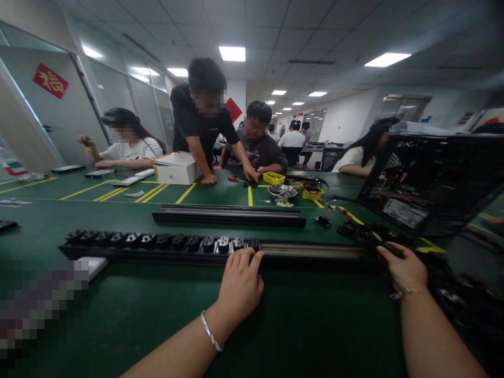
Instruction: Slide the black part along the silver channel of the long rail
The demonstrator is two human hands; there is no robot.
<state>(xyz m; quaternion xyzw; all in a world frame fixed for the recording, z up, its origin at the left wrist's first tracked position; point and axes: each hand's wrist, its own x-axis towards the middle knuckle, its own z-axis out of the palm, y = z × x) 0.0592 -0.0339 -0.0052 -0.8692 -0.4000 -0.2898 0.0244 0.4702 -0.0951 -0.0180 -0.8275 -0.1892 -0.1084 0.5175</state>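
A long black metal channel (pixel 315 253) lies across the table in front of me. A row of black socket modules (pixel 179 242) fills its left and middle part; the right stretch of the channel is bare. My left hand (pixel 242 281) has its fingers bent over the last module (pixel 254 243) of the row, closed on it at the channel's near wall. At the channel's right end, my right hand (pixel 407 266) pinches a small dark part, whose kind I cannot make out against the dark pile behind it.
Loose black parts (pixel 457 294) are heaped at the right, below a black open-sided case (pixel 429 184). A second black channel (pixel 228 214) lies beyond the first. Farther off are a metal bowl (pixel 282 192), yellow bins (pixel 273 178) and a white box (pixel 176 168). Co-workers are across the table.
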